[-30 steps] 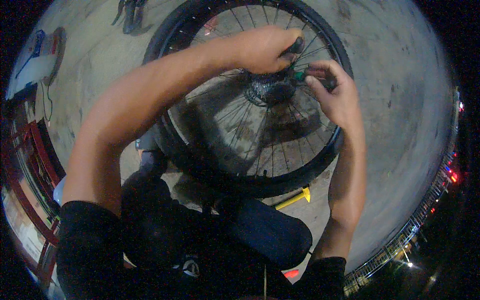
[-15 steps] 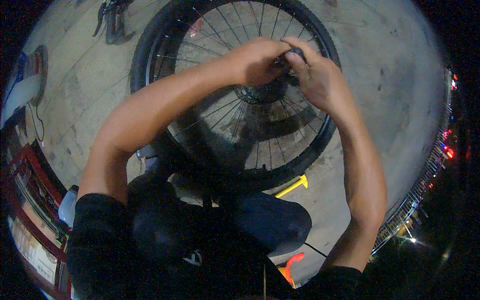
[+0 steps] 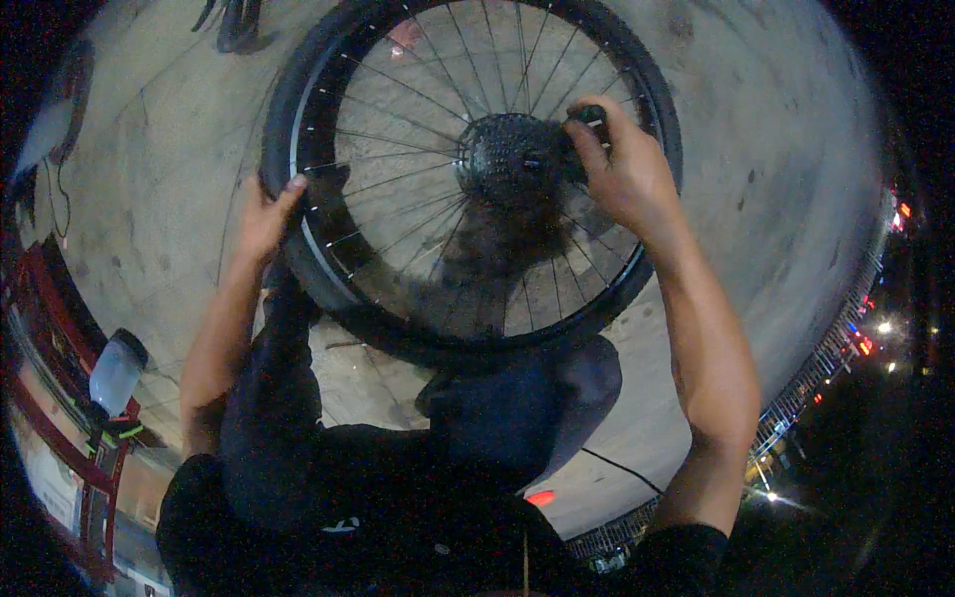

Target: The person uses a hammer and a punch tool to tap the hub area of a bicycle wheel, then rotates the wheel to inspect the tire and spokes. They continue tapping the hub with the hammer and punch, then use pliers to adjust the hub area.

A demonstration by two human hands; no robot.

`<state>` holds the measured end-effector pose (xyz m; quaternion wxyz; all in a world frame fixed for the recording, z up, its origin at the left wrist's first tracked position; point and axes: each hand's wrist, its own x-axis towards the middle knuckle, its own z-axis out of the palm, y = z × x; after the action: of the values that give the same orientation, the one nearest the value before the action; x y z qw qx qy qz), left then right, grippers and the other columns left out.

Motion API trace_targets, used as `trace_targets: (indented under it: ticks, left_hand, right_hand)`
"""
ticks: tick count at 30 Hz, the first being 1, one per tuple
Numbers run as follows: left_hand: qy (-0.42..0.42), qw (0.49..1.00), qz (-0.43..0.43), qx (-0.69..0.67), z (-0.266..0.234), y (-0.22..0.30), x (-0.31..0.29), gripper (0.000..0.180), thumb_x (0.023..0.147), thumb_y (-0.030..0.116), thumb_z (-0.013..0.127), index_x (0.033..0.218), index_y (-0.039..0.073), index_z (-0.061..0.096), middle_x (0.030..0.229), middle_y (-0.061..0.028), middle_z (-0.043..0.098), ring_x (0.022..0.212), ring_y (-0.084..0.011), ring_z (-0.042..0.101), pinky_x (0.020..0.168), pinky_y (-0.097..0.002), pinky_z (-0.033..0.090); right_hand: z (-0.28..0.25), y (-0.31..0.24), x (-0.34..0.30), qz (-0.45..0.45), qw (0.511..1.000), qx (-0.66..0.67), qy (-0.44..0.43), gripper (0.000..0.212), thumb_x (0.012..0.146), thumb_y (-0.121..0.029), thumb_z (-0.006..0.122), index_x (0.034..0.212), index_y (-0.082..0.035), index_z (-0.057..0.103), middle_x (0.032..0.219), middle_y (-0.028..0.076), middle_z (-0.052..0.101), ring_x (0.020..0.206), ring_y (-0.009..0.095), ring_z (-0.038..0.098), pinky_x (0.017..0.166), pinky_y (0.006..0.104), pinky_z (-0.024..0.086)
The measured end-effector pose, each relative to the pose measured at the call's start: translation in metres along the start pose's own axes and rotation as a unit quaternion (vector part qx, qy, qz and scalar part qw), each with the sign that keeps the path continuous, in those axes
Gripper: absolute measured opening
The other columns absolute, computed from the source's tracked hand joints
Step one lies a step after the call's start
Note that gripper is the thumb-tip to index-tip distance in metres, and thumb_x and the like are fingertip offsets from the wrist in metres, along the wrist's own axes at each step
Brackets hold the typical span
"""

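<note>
A bicycle wheel [image 3: 396,338] with a black tyre stands in front of my knees, its sprocket cassette [image 3: 497,159] facing me at the hub. My left hand [image 3: 267,219] grips the wheel's left side, the thumb lying over the rim. To the right of the cassette, my right hand [image 3: 629,171] has its thumb and fingers closed around a small black part [image 3: 589,117]. The part's exact kind is too dark to make out. Between that hand and the sprockets, the hub end is partly in shadow.
Part of a dark bicycle handlebar [image 3: 239,25] shows at the far left. A pale translucent container [image 3: 115,376] stands by a dark red frame [image 3: 95,468] at lower left. A black cable [image 3: 625,468] crosses the floor at lower right, with a metal railing [image 3: 821,383] beyond.
My left hand has left the hub and moved to the wheel's left rim. The cassette has come into view. My right hand stays near the hub. The yellow tool has dropped out of sight.
</note>
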<state>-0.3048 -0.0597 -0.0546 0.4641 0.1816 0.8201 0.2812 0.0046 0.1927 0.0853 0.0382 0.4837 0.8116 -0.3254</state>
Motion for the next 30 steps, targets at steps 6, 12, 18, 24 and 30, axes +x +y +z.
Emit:
trace_targets:
  ticks: [6,12,18,24,30]
  left_hand:
    - [0.014,0.998,0.036,-0.057,0.01,-0.035,0.016,0.062,0.077,0.031,0.077,0.12,-0.002,0.047,0.102,-0.0142,0.063,0.089,-0.0228,0.062,0.08,-0.0354,0.05]
    - [0.055,0.998,0.033,0.014,0.006,-0.046,0.025,0.059,0.077,0.03,0.077,0.117,-0.001,0.047,0.099,-0.0131,0.063,0.084,-0.0202,0.062,0.074,-0.034,0.051]
    - [0.032,0.999,0.035,-0.022,0.005,-0.022,0.015,0.06,0.076,0.027,0.077,0.119,-0.002,0.047,0.099,-0.0135,0.065,0.081,-0.0216,0.063,0.072,-0.0338,0.052]
    - [0.028,0.998,0.047,-0.028,0.004,0.006,0.005,0.058,0.077,0.023,0.075,0.122,-0.002,0.048,0.104,-0.0141,0.065,0.086,-0.0223,0.064,0.075,-0.034,0.052]
    - [0.022,0.997,0.065,-0.045,-0.001,0.007,0.008,0.062,0.077,0.02,0.075,0.126,-0.002,0.045,0.108,-0.0151,0.064,0.089,-0.0231,0.063,0.076,-0.0348,0.052]
  right_hand:
    - [0.011,0.001,0.008,-0.003,1.0,-0.013,-0.011,0.03,0.088,-0.03,0.062,0.112,-0.012,0.054,0.088,0.023,0.067,0.082,0.043,0.065,0.072,0.05,0.051]
    - [0.011,0.001,0.004,-0.016,0.999,-0.042,-0.012,0.033,0.087,-0.032,0.062,0.111,-0.01,0.056,0.087,0.023,0.066,0.082,0.044,0.064,0.072,0.0521,0.05]
    - [0.021,0.014,0.002,-0.1,0.992,-0.066,0.044,0.033,0.087,-0.029,0.062,0.114,-0.01,0.057,0.087,0.021,0.066,0.083,0.042,0.063,0.071,0.0489,0.049]
    - [0.003,0.013,-0.002,-0.108,0.991,-0.08,-0.011,0.03,0.087,-0.026,0.062,0.112,-0.011,0.056,0.084,0.021,0.065,0.082,0.04,0.063,0.07,0.0477,0.049]
    - [-0.006,0.024,-0.007,-0.223,0.972,-0.061,-0.03,0.028,0.086,-0.022,0.065,0.109,-0.012,0.053,0.079,0.018,0.065,0.077,0.039,0.064,0.067,0.0475,0.05]
